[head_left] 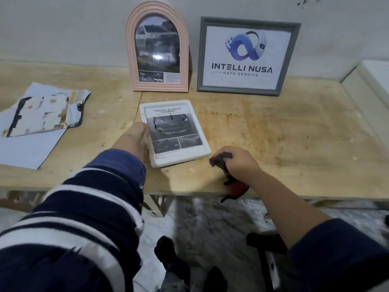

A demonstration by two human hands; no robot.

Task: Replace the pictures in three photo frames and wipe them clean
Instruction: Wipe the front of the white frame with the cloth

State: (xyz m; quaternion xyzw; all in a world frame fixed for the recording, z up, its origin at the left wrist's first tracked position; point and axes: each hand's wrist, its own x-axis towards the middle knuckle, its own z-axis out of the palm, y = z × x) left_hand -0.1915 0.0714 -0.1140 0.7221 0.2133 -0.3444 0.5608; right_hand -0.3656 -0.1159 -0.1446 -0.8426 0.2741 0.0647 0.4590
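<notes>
Plywood desk [273, 127], and at its left lie loose printed papers [42, 110]. The left hand [134, 138] has its grip on the left edge of a white frame [197, 125] lying flat, its print headed "TOUGH & AGILE". Behind stands a pink arched frame [157, 15], then a grey frame [248, 22] reading "INTELLI NUSA DATA SERVICE". The right hand [237, 163] has its grip clamped on a dark cloth [219, 160].

We see a stained plywood table [273, 127] bearing a flat white rectangular frame [202, 142], two upright frames and loose papers [42, 114].
</notes>
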